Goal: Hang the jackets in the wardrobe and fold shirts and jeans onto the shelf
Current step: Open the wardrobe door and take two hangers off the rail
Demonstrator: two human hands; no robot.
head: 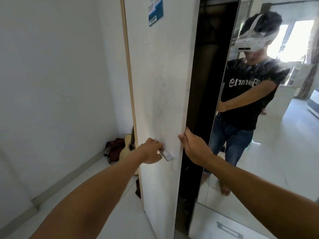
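A tall white wardrobe door (160, 83) stands partly open in front of me, with a dark gap (200, 100) beside it showing the wardrobe's inside. My left hand (151, 152) grips the small metal handle (166, 155) on the door's face. My right hand (193, 145) curls its fingers round the door's free edge at about the same height. Dim hanging clothes (209, 35) show faintly at the top of the dark gap. No jackets, shirts or jeans lie in plain sight.
A mirrored door (259, 144) to the right reflects a person in a headset. A drawer handle (229, 229) sits low right. A small guitar (126, 147) and dark red cloth (114, 149) lie on the floor by the white left wall (51, 83).
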